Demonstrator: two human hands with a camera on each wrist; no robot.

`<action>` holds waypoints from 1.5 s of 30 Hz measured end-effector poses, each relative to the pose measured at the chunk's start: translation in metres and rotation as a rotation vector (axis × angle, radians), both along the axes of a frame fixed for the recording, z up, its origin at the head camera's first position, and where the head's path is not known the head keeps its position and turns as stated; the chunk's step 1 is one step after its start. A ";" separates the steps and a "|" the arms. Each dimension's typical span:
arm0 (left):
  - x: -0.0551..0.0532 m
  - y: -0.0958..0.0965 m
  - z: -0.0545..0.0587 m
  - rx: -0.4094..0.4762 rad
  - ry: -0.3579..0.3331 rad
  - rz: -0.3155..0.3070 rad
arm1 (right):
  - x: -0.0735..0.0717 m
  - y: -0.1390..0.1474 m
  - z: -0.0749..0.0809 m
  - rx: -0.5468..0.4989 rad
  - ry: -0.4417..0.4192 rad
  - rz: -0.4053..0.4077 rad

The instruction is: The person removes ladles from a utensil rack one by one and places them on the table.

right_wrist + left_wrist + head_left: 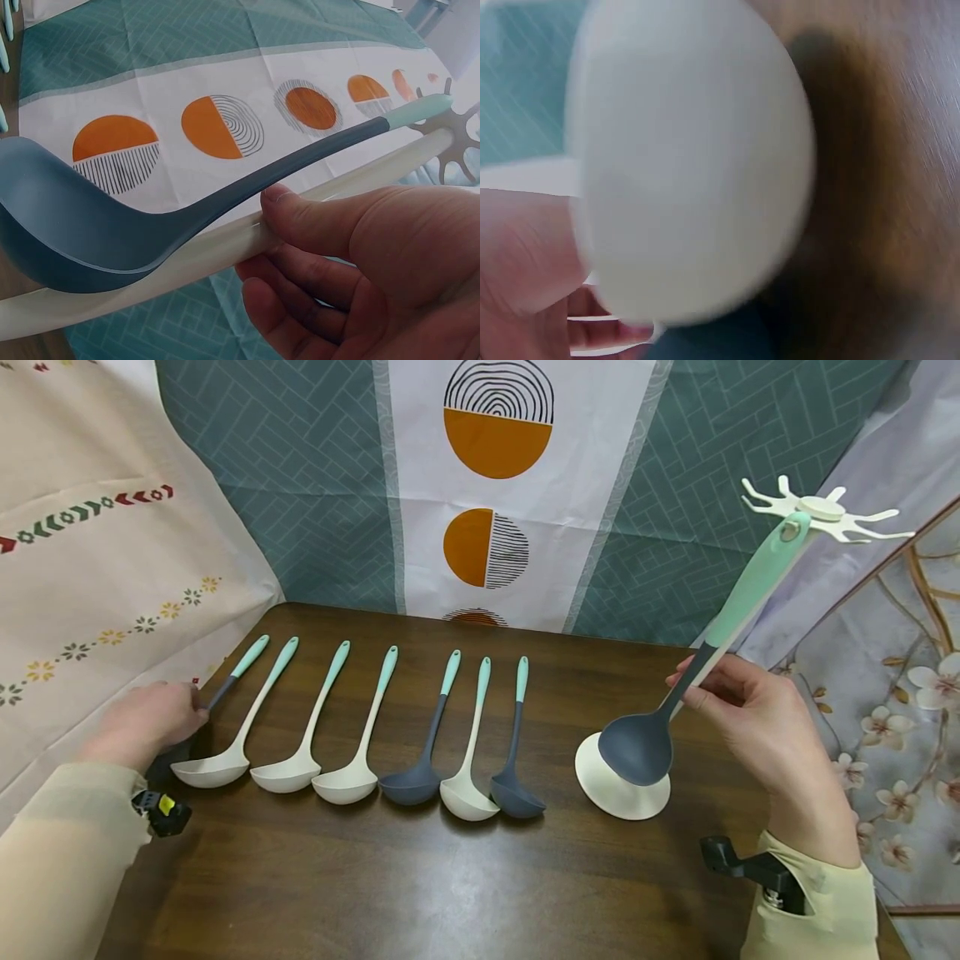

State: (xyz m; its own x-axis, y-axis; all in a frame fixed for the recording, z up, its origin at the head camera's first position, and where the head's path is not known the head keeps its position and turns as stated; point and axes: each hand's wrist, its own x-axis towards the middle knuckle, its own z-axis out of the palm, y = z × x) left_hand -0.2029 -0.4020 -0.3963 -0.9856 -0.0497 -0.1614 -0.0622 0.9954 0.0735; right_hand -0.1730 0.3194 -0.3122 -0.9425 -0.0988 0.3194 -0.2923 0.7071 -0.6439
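At the far left, my left hand grips the dark grey ladle with a mint handle; my hand mostly hides its bowl. My right hand pinches the white pole of a utensil stand, thumb on one side and fingers on the other. Another dark grey ladle hangs from the stand's top, its bowl in front of the round white base. A white ladle fills much of the left wrist view, close beside my left hand.
A row of ladles lies on the brown wooden table: several white ones, plus dark grey ones toward the right. A patterned cloth hangs behind the table, with fabric at both sides.
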 end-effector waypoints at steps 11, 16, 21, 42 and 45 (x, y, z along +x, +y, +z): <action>-0.004 0.076 0.033 0.000 0.359 -0.072 | 0.001 0.000 0.001 -0.005 -0.013 -0.015; 0.001 0.118 0.041 0.049 0.499 -0.145 | 0.001 -0.002 0.002 0.008 -0.030 -0.023; 0.007 0.163 0.052 0.098 0.563 -0.195 | 0.001 -0.002 0.002 0.018 -0.034 -0.024; 0.029 0.308 0.065 0.345 0.778 -0.487 | -0.001 -0.001 0.001 0.011 -0.028 -0.020; 0.032 0.327 0.064 0.389 0.779 -0.507 | 0.000 0.000 0.001 0.006 -0.032 -0.017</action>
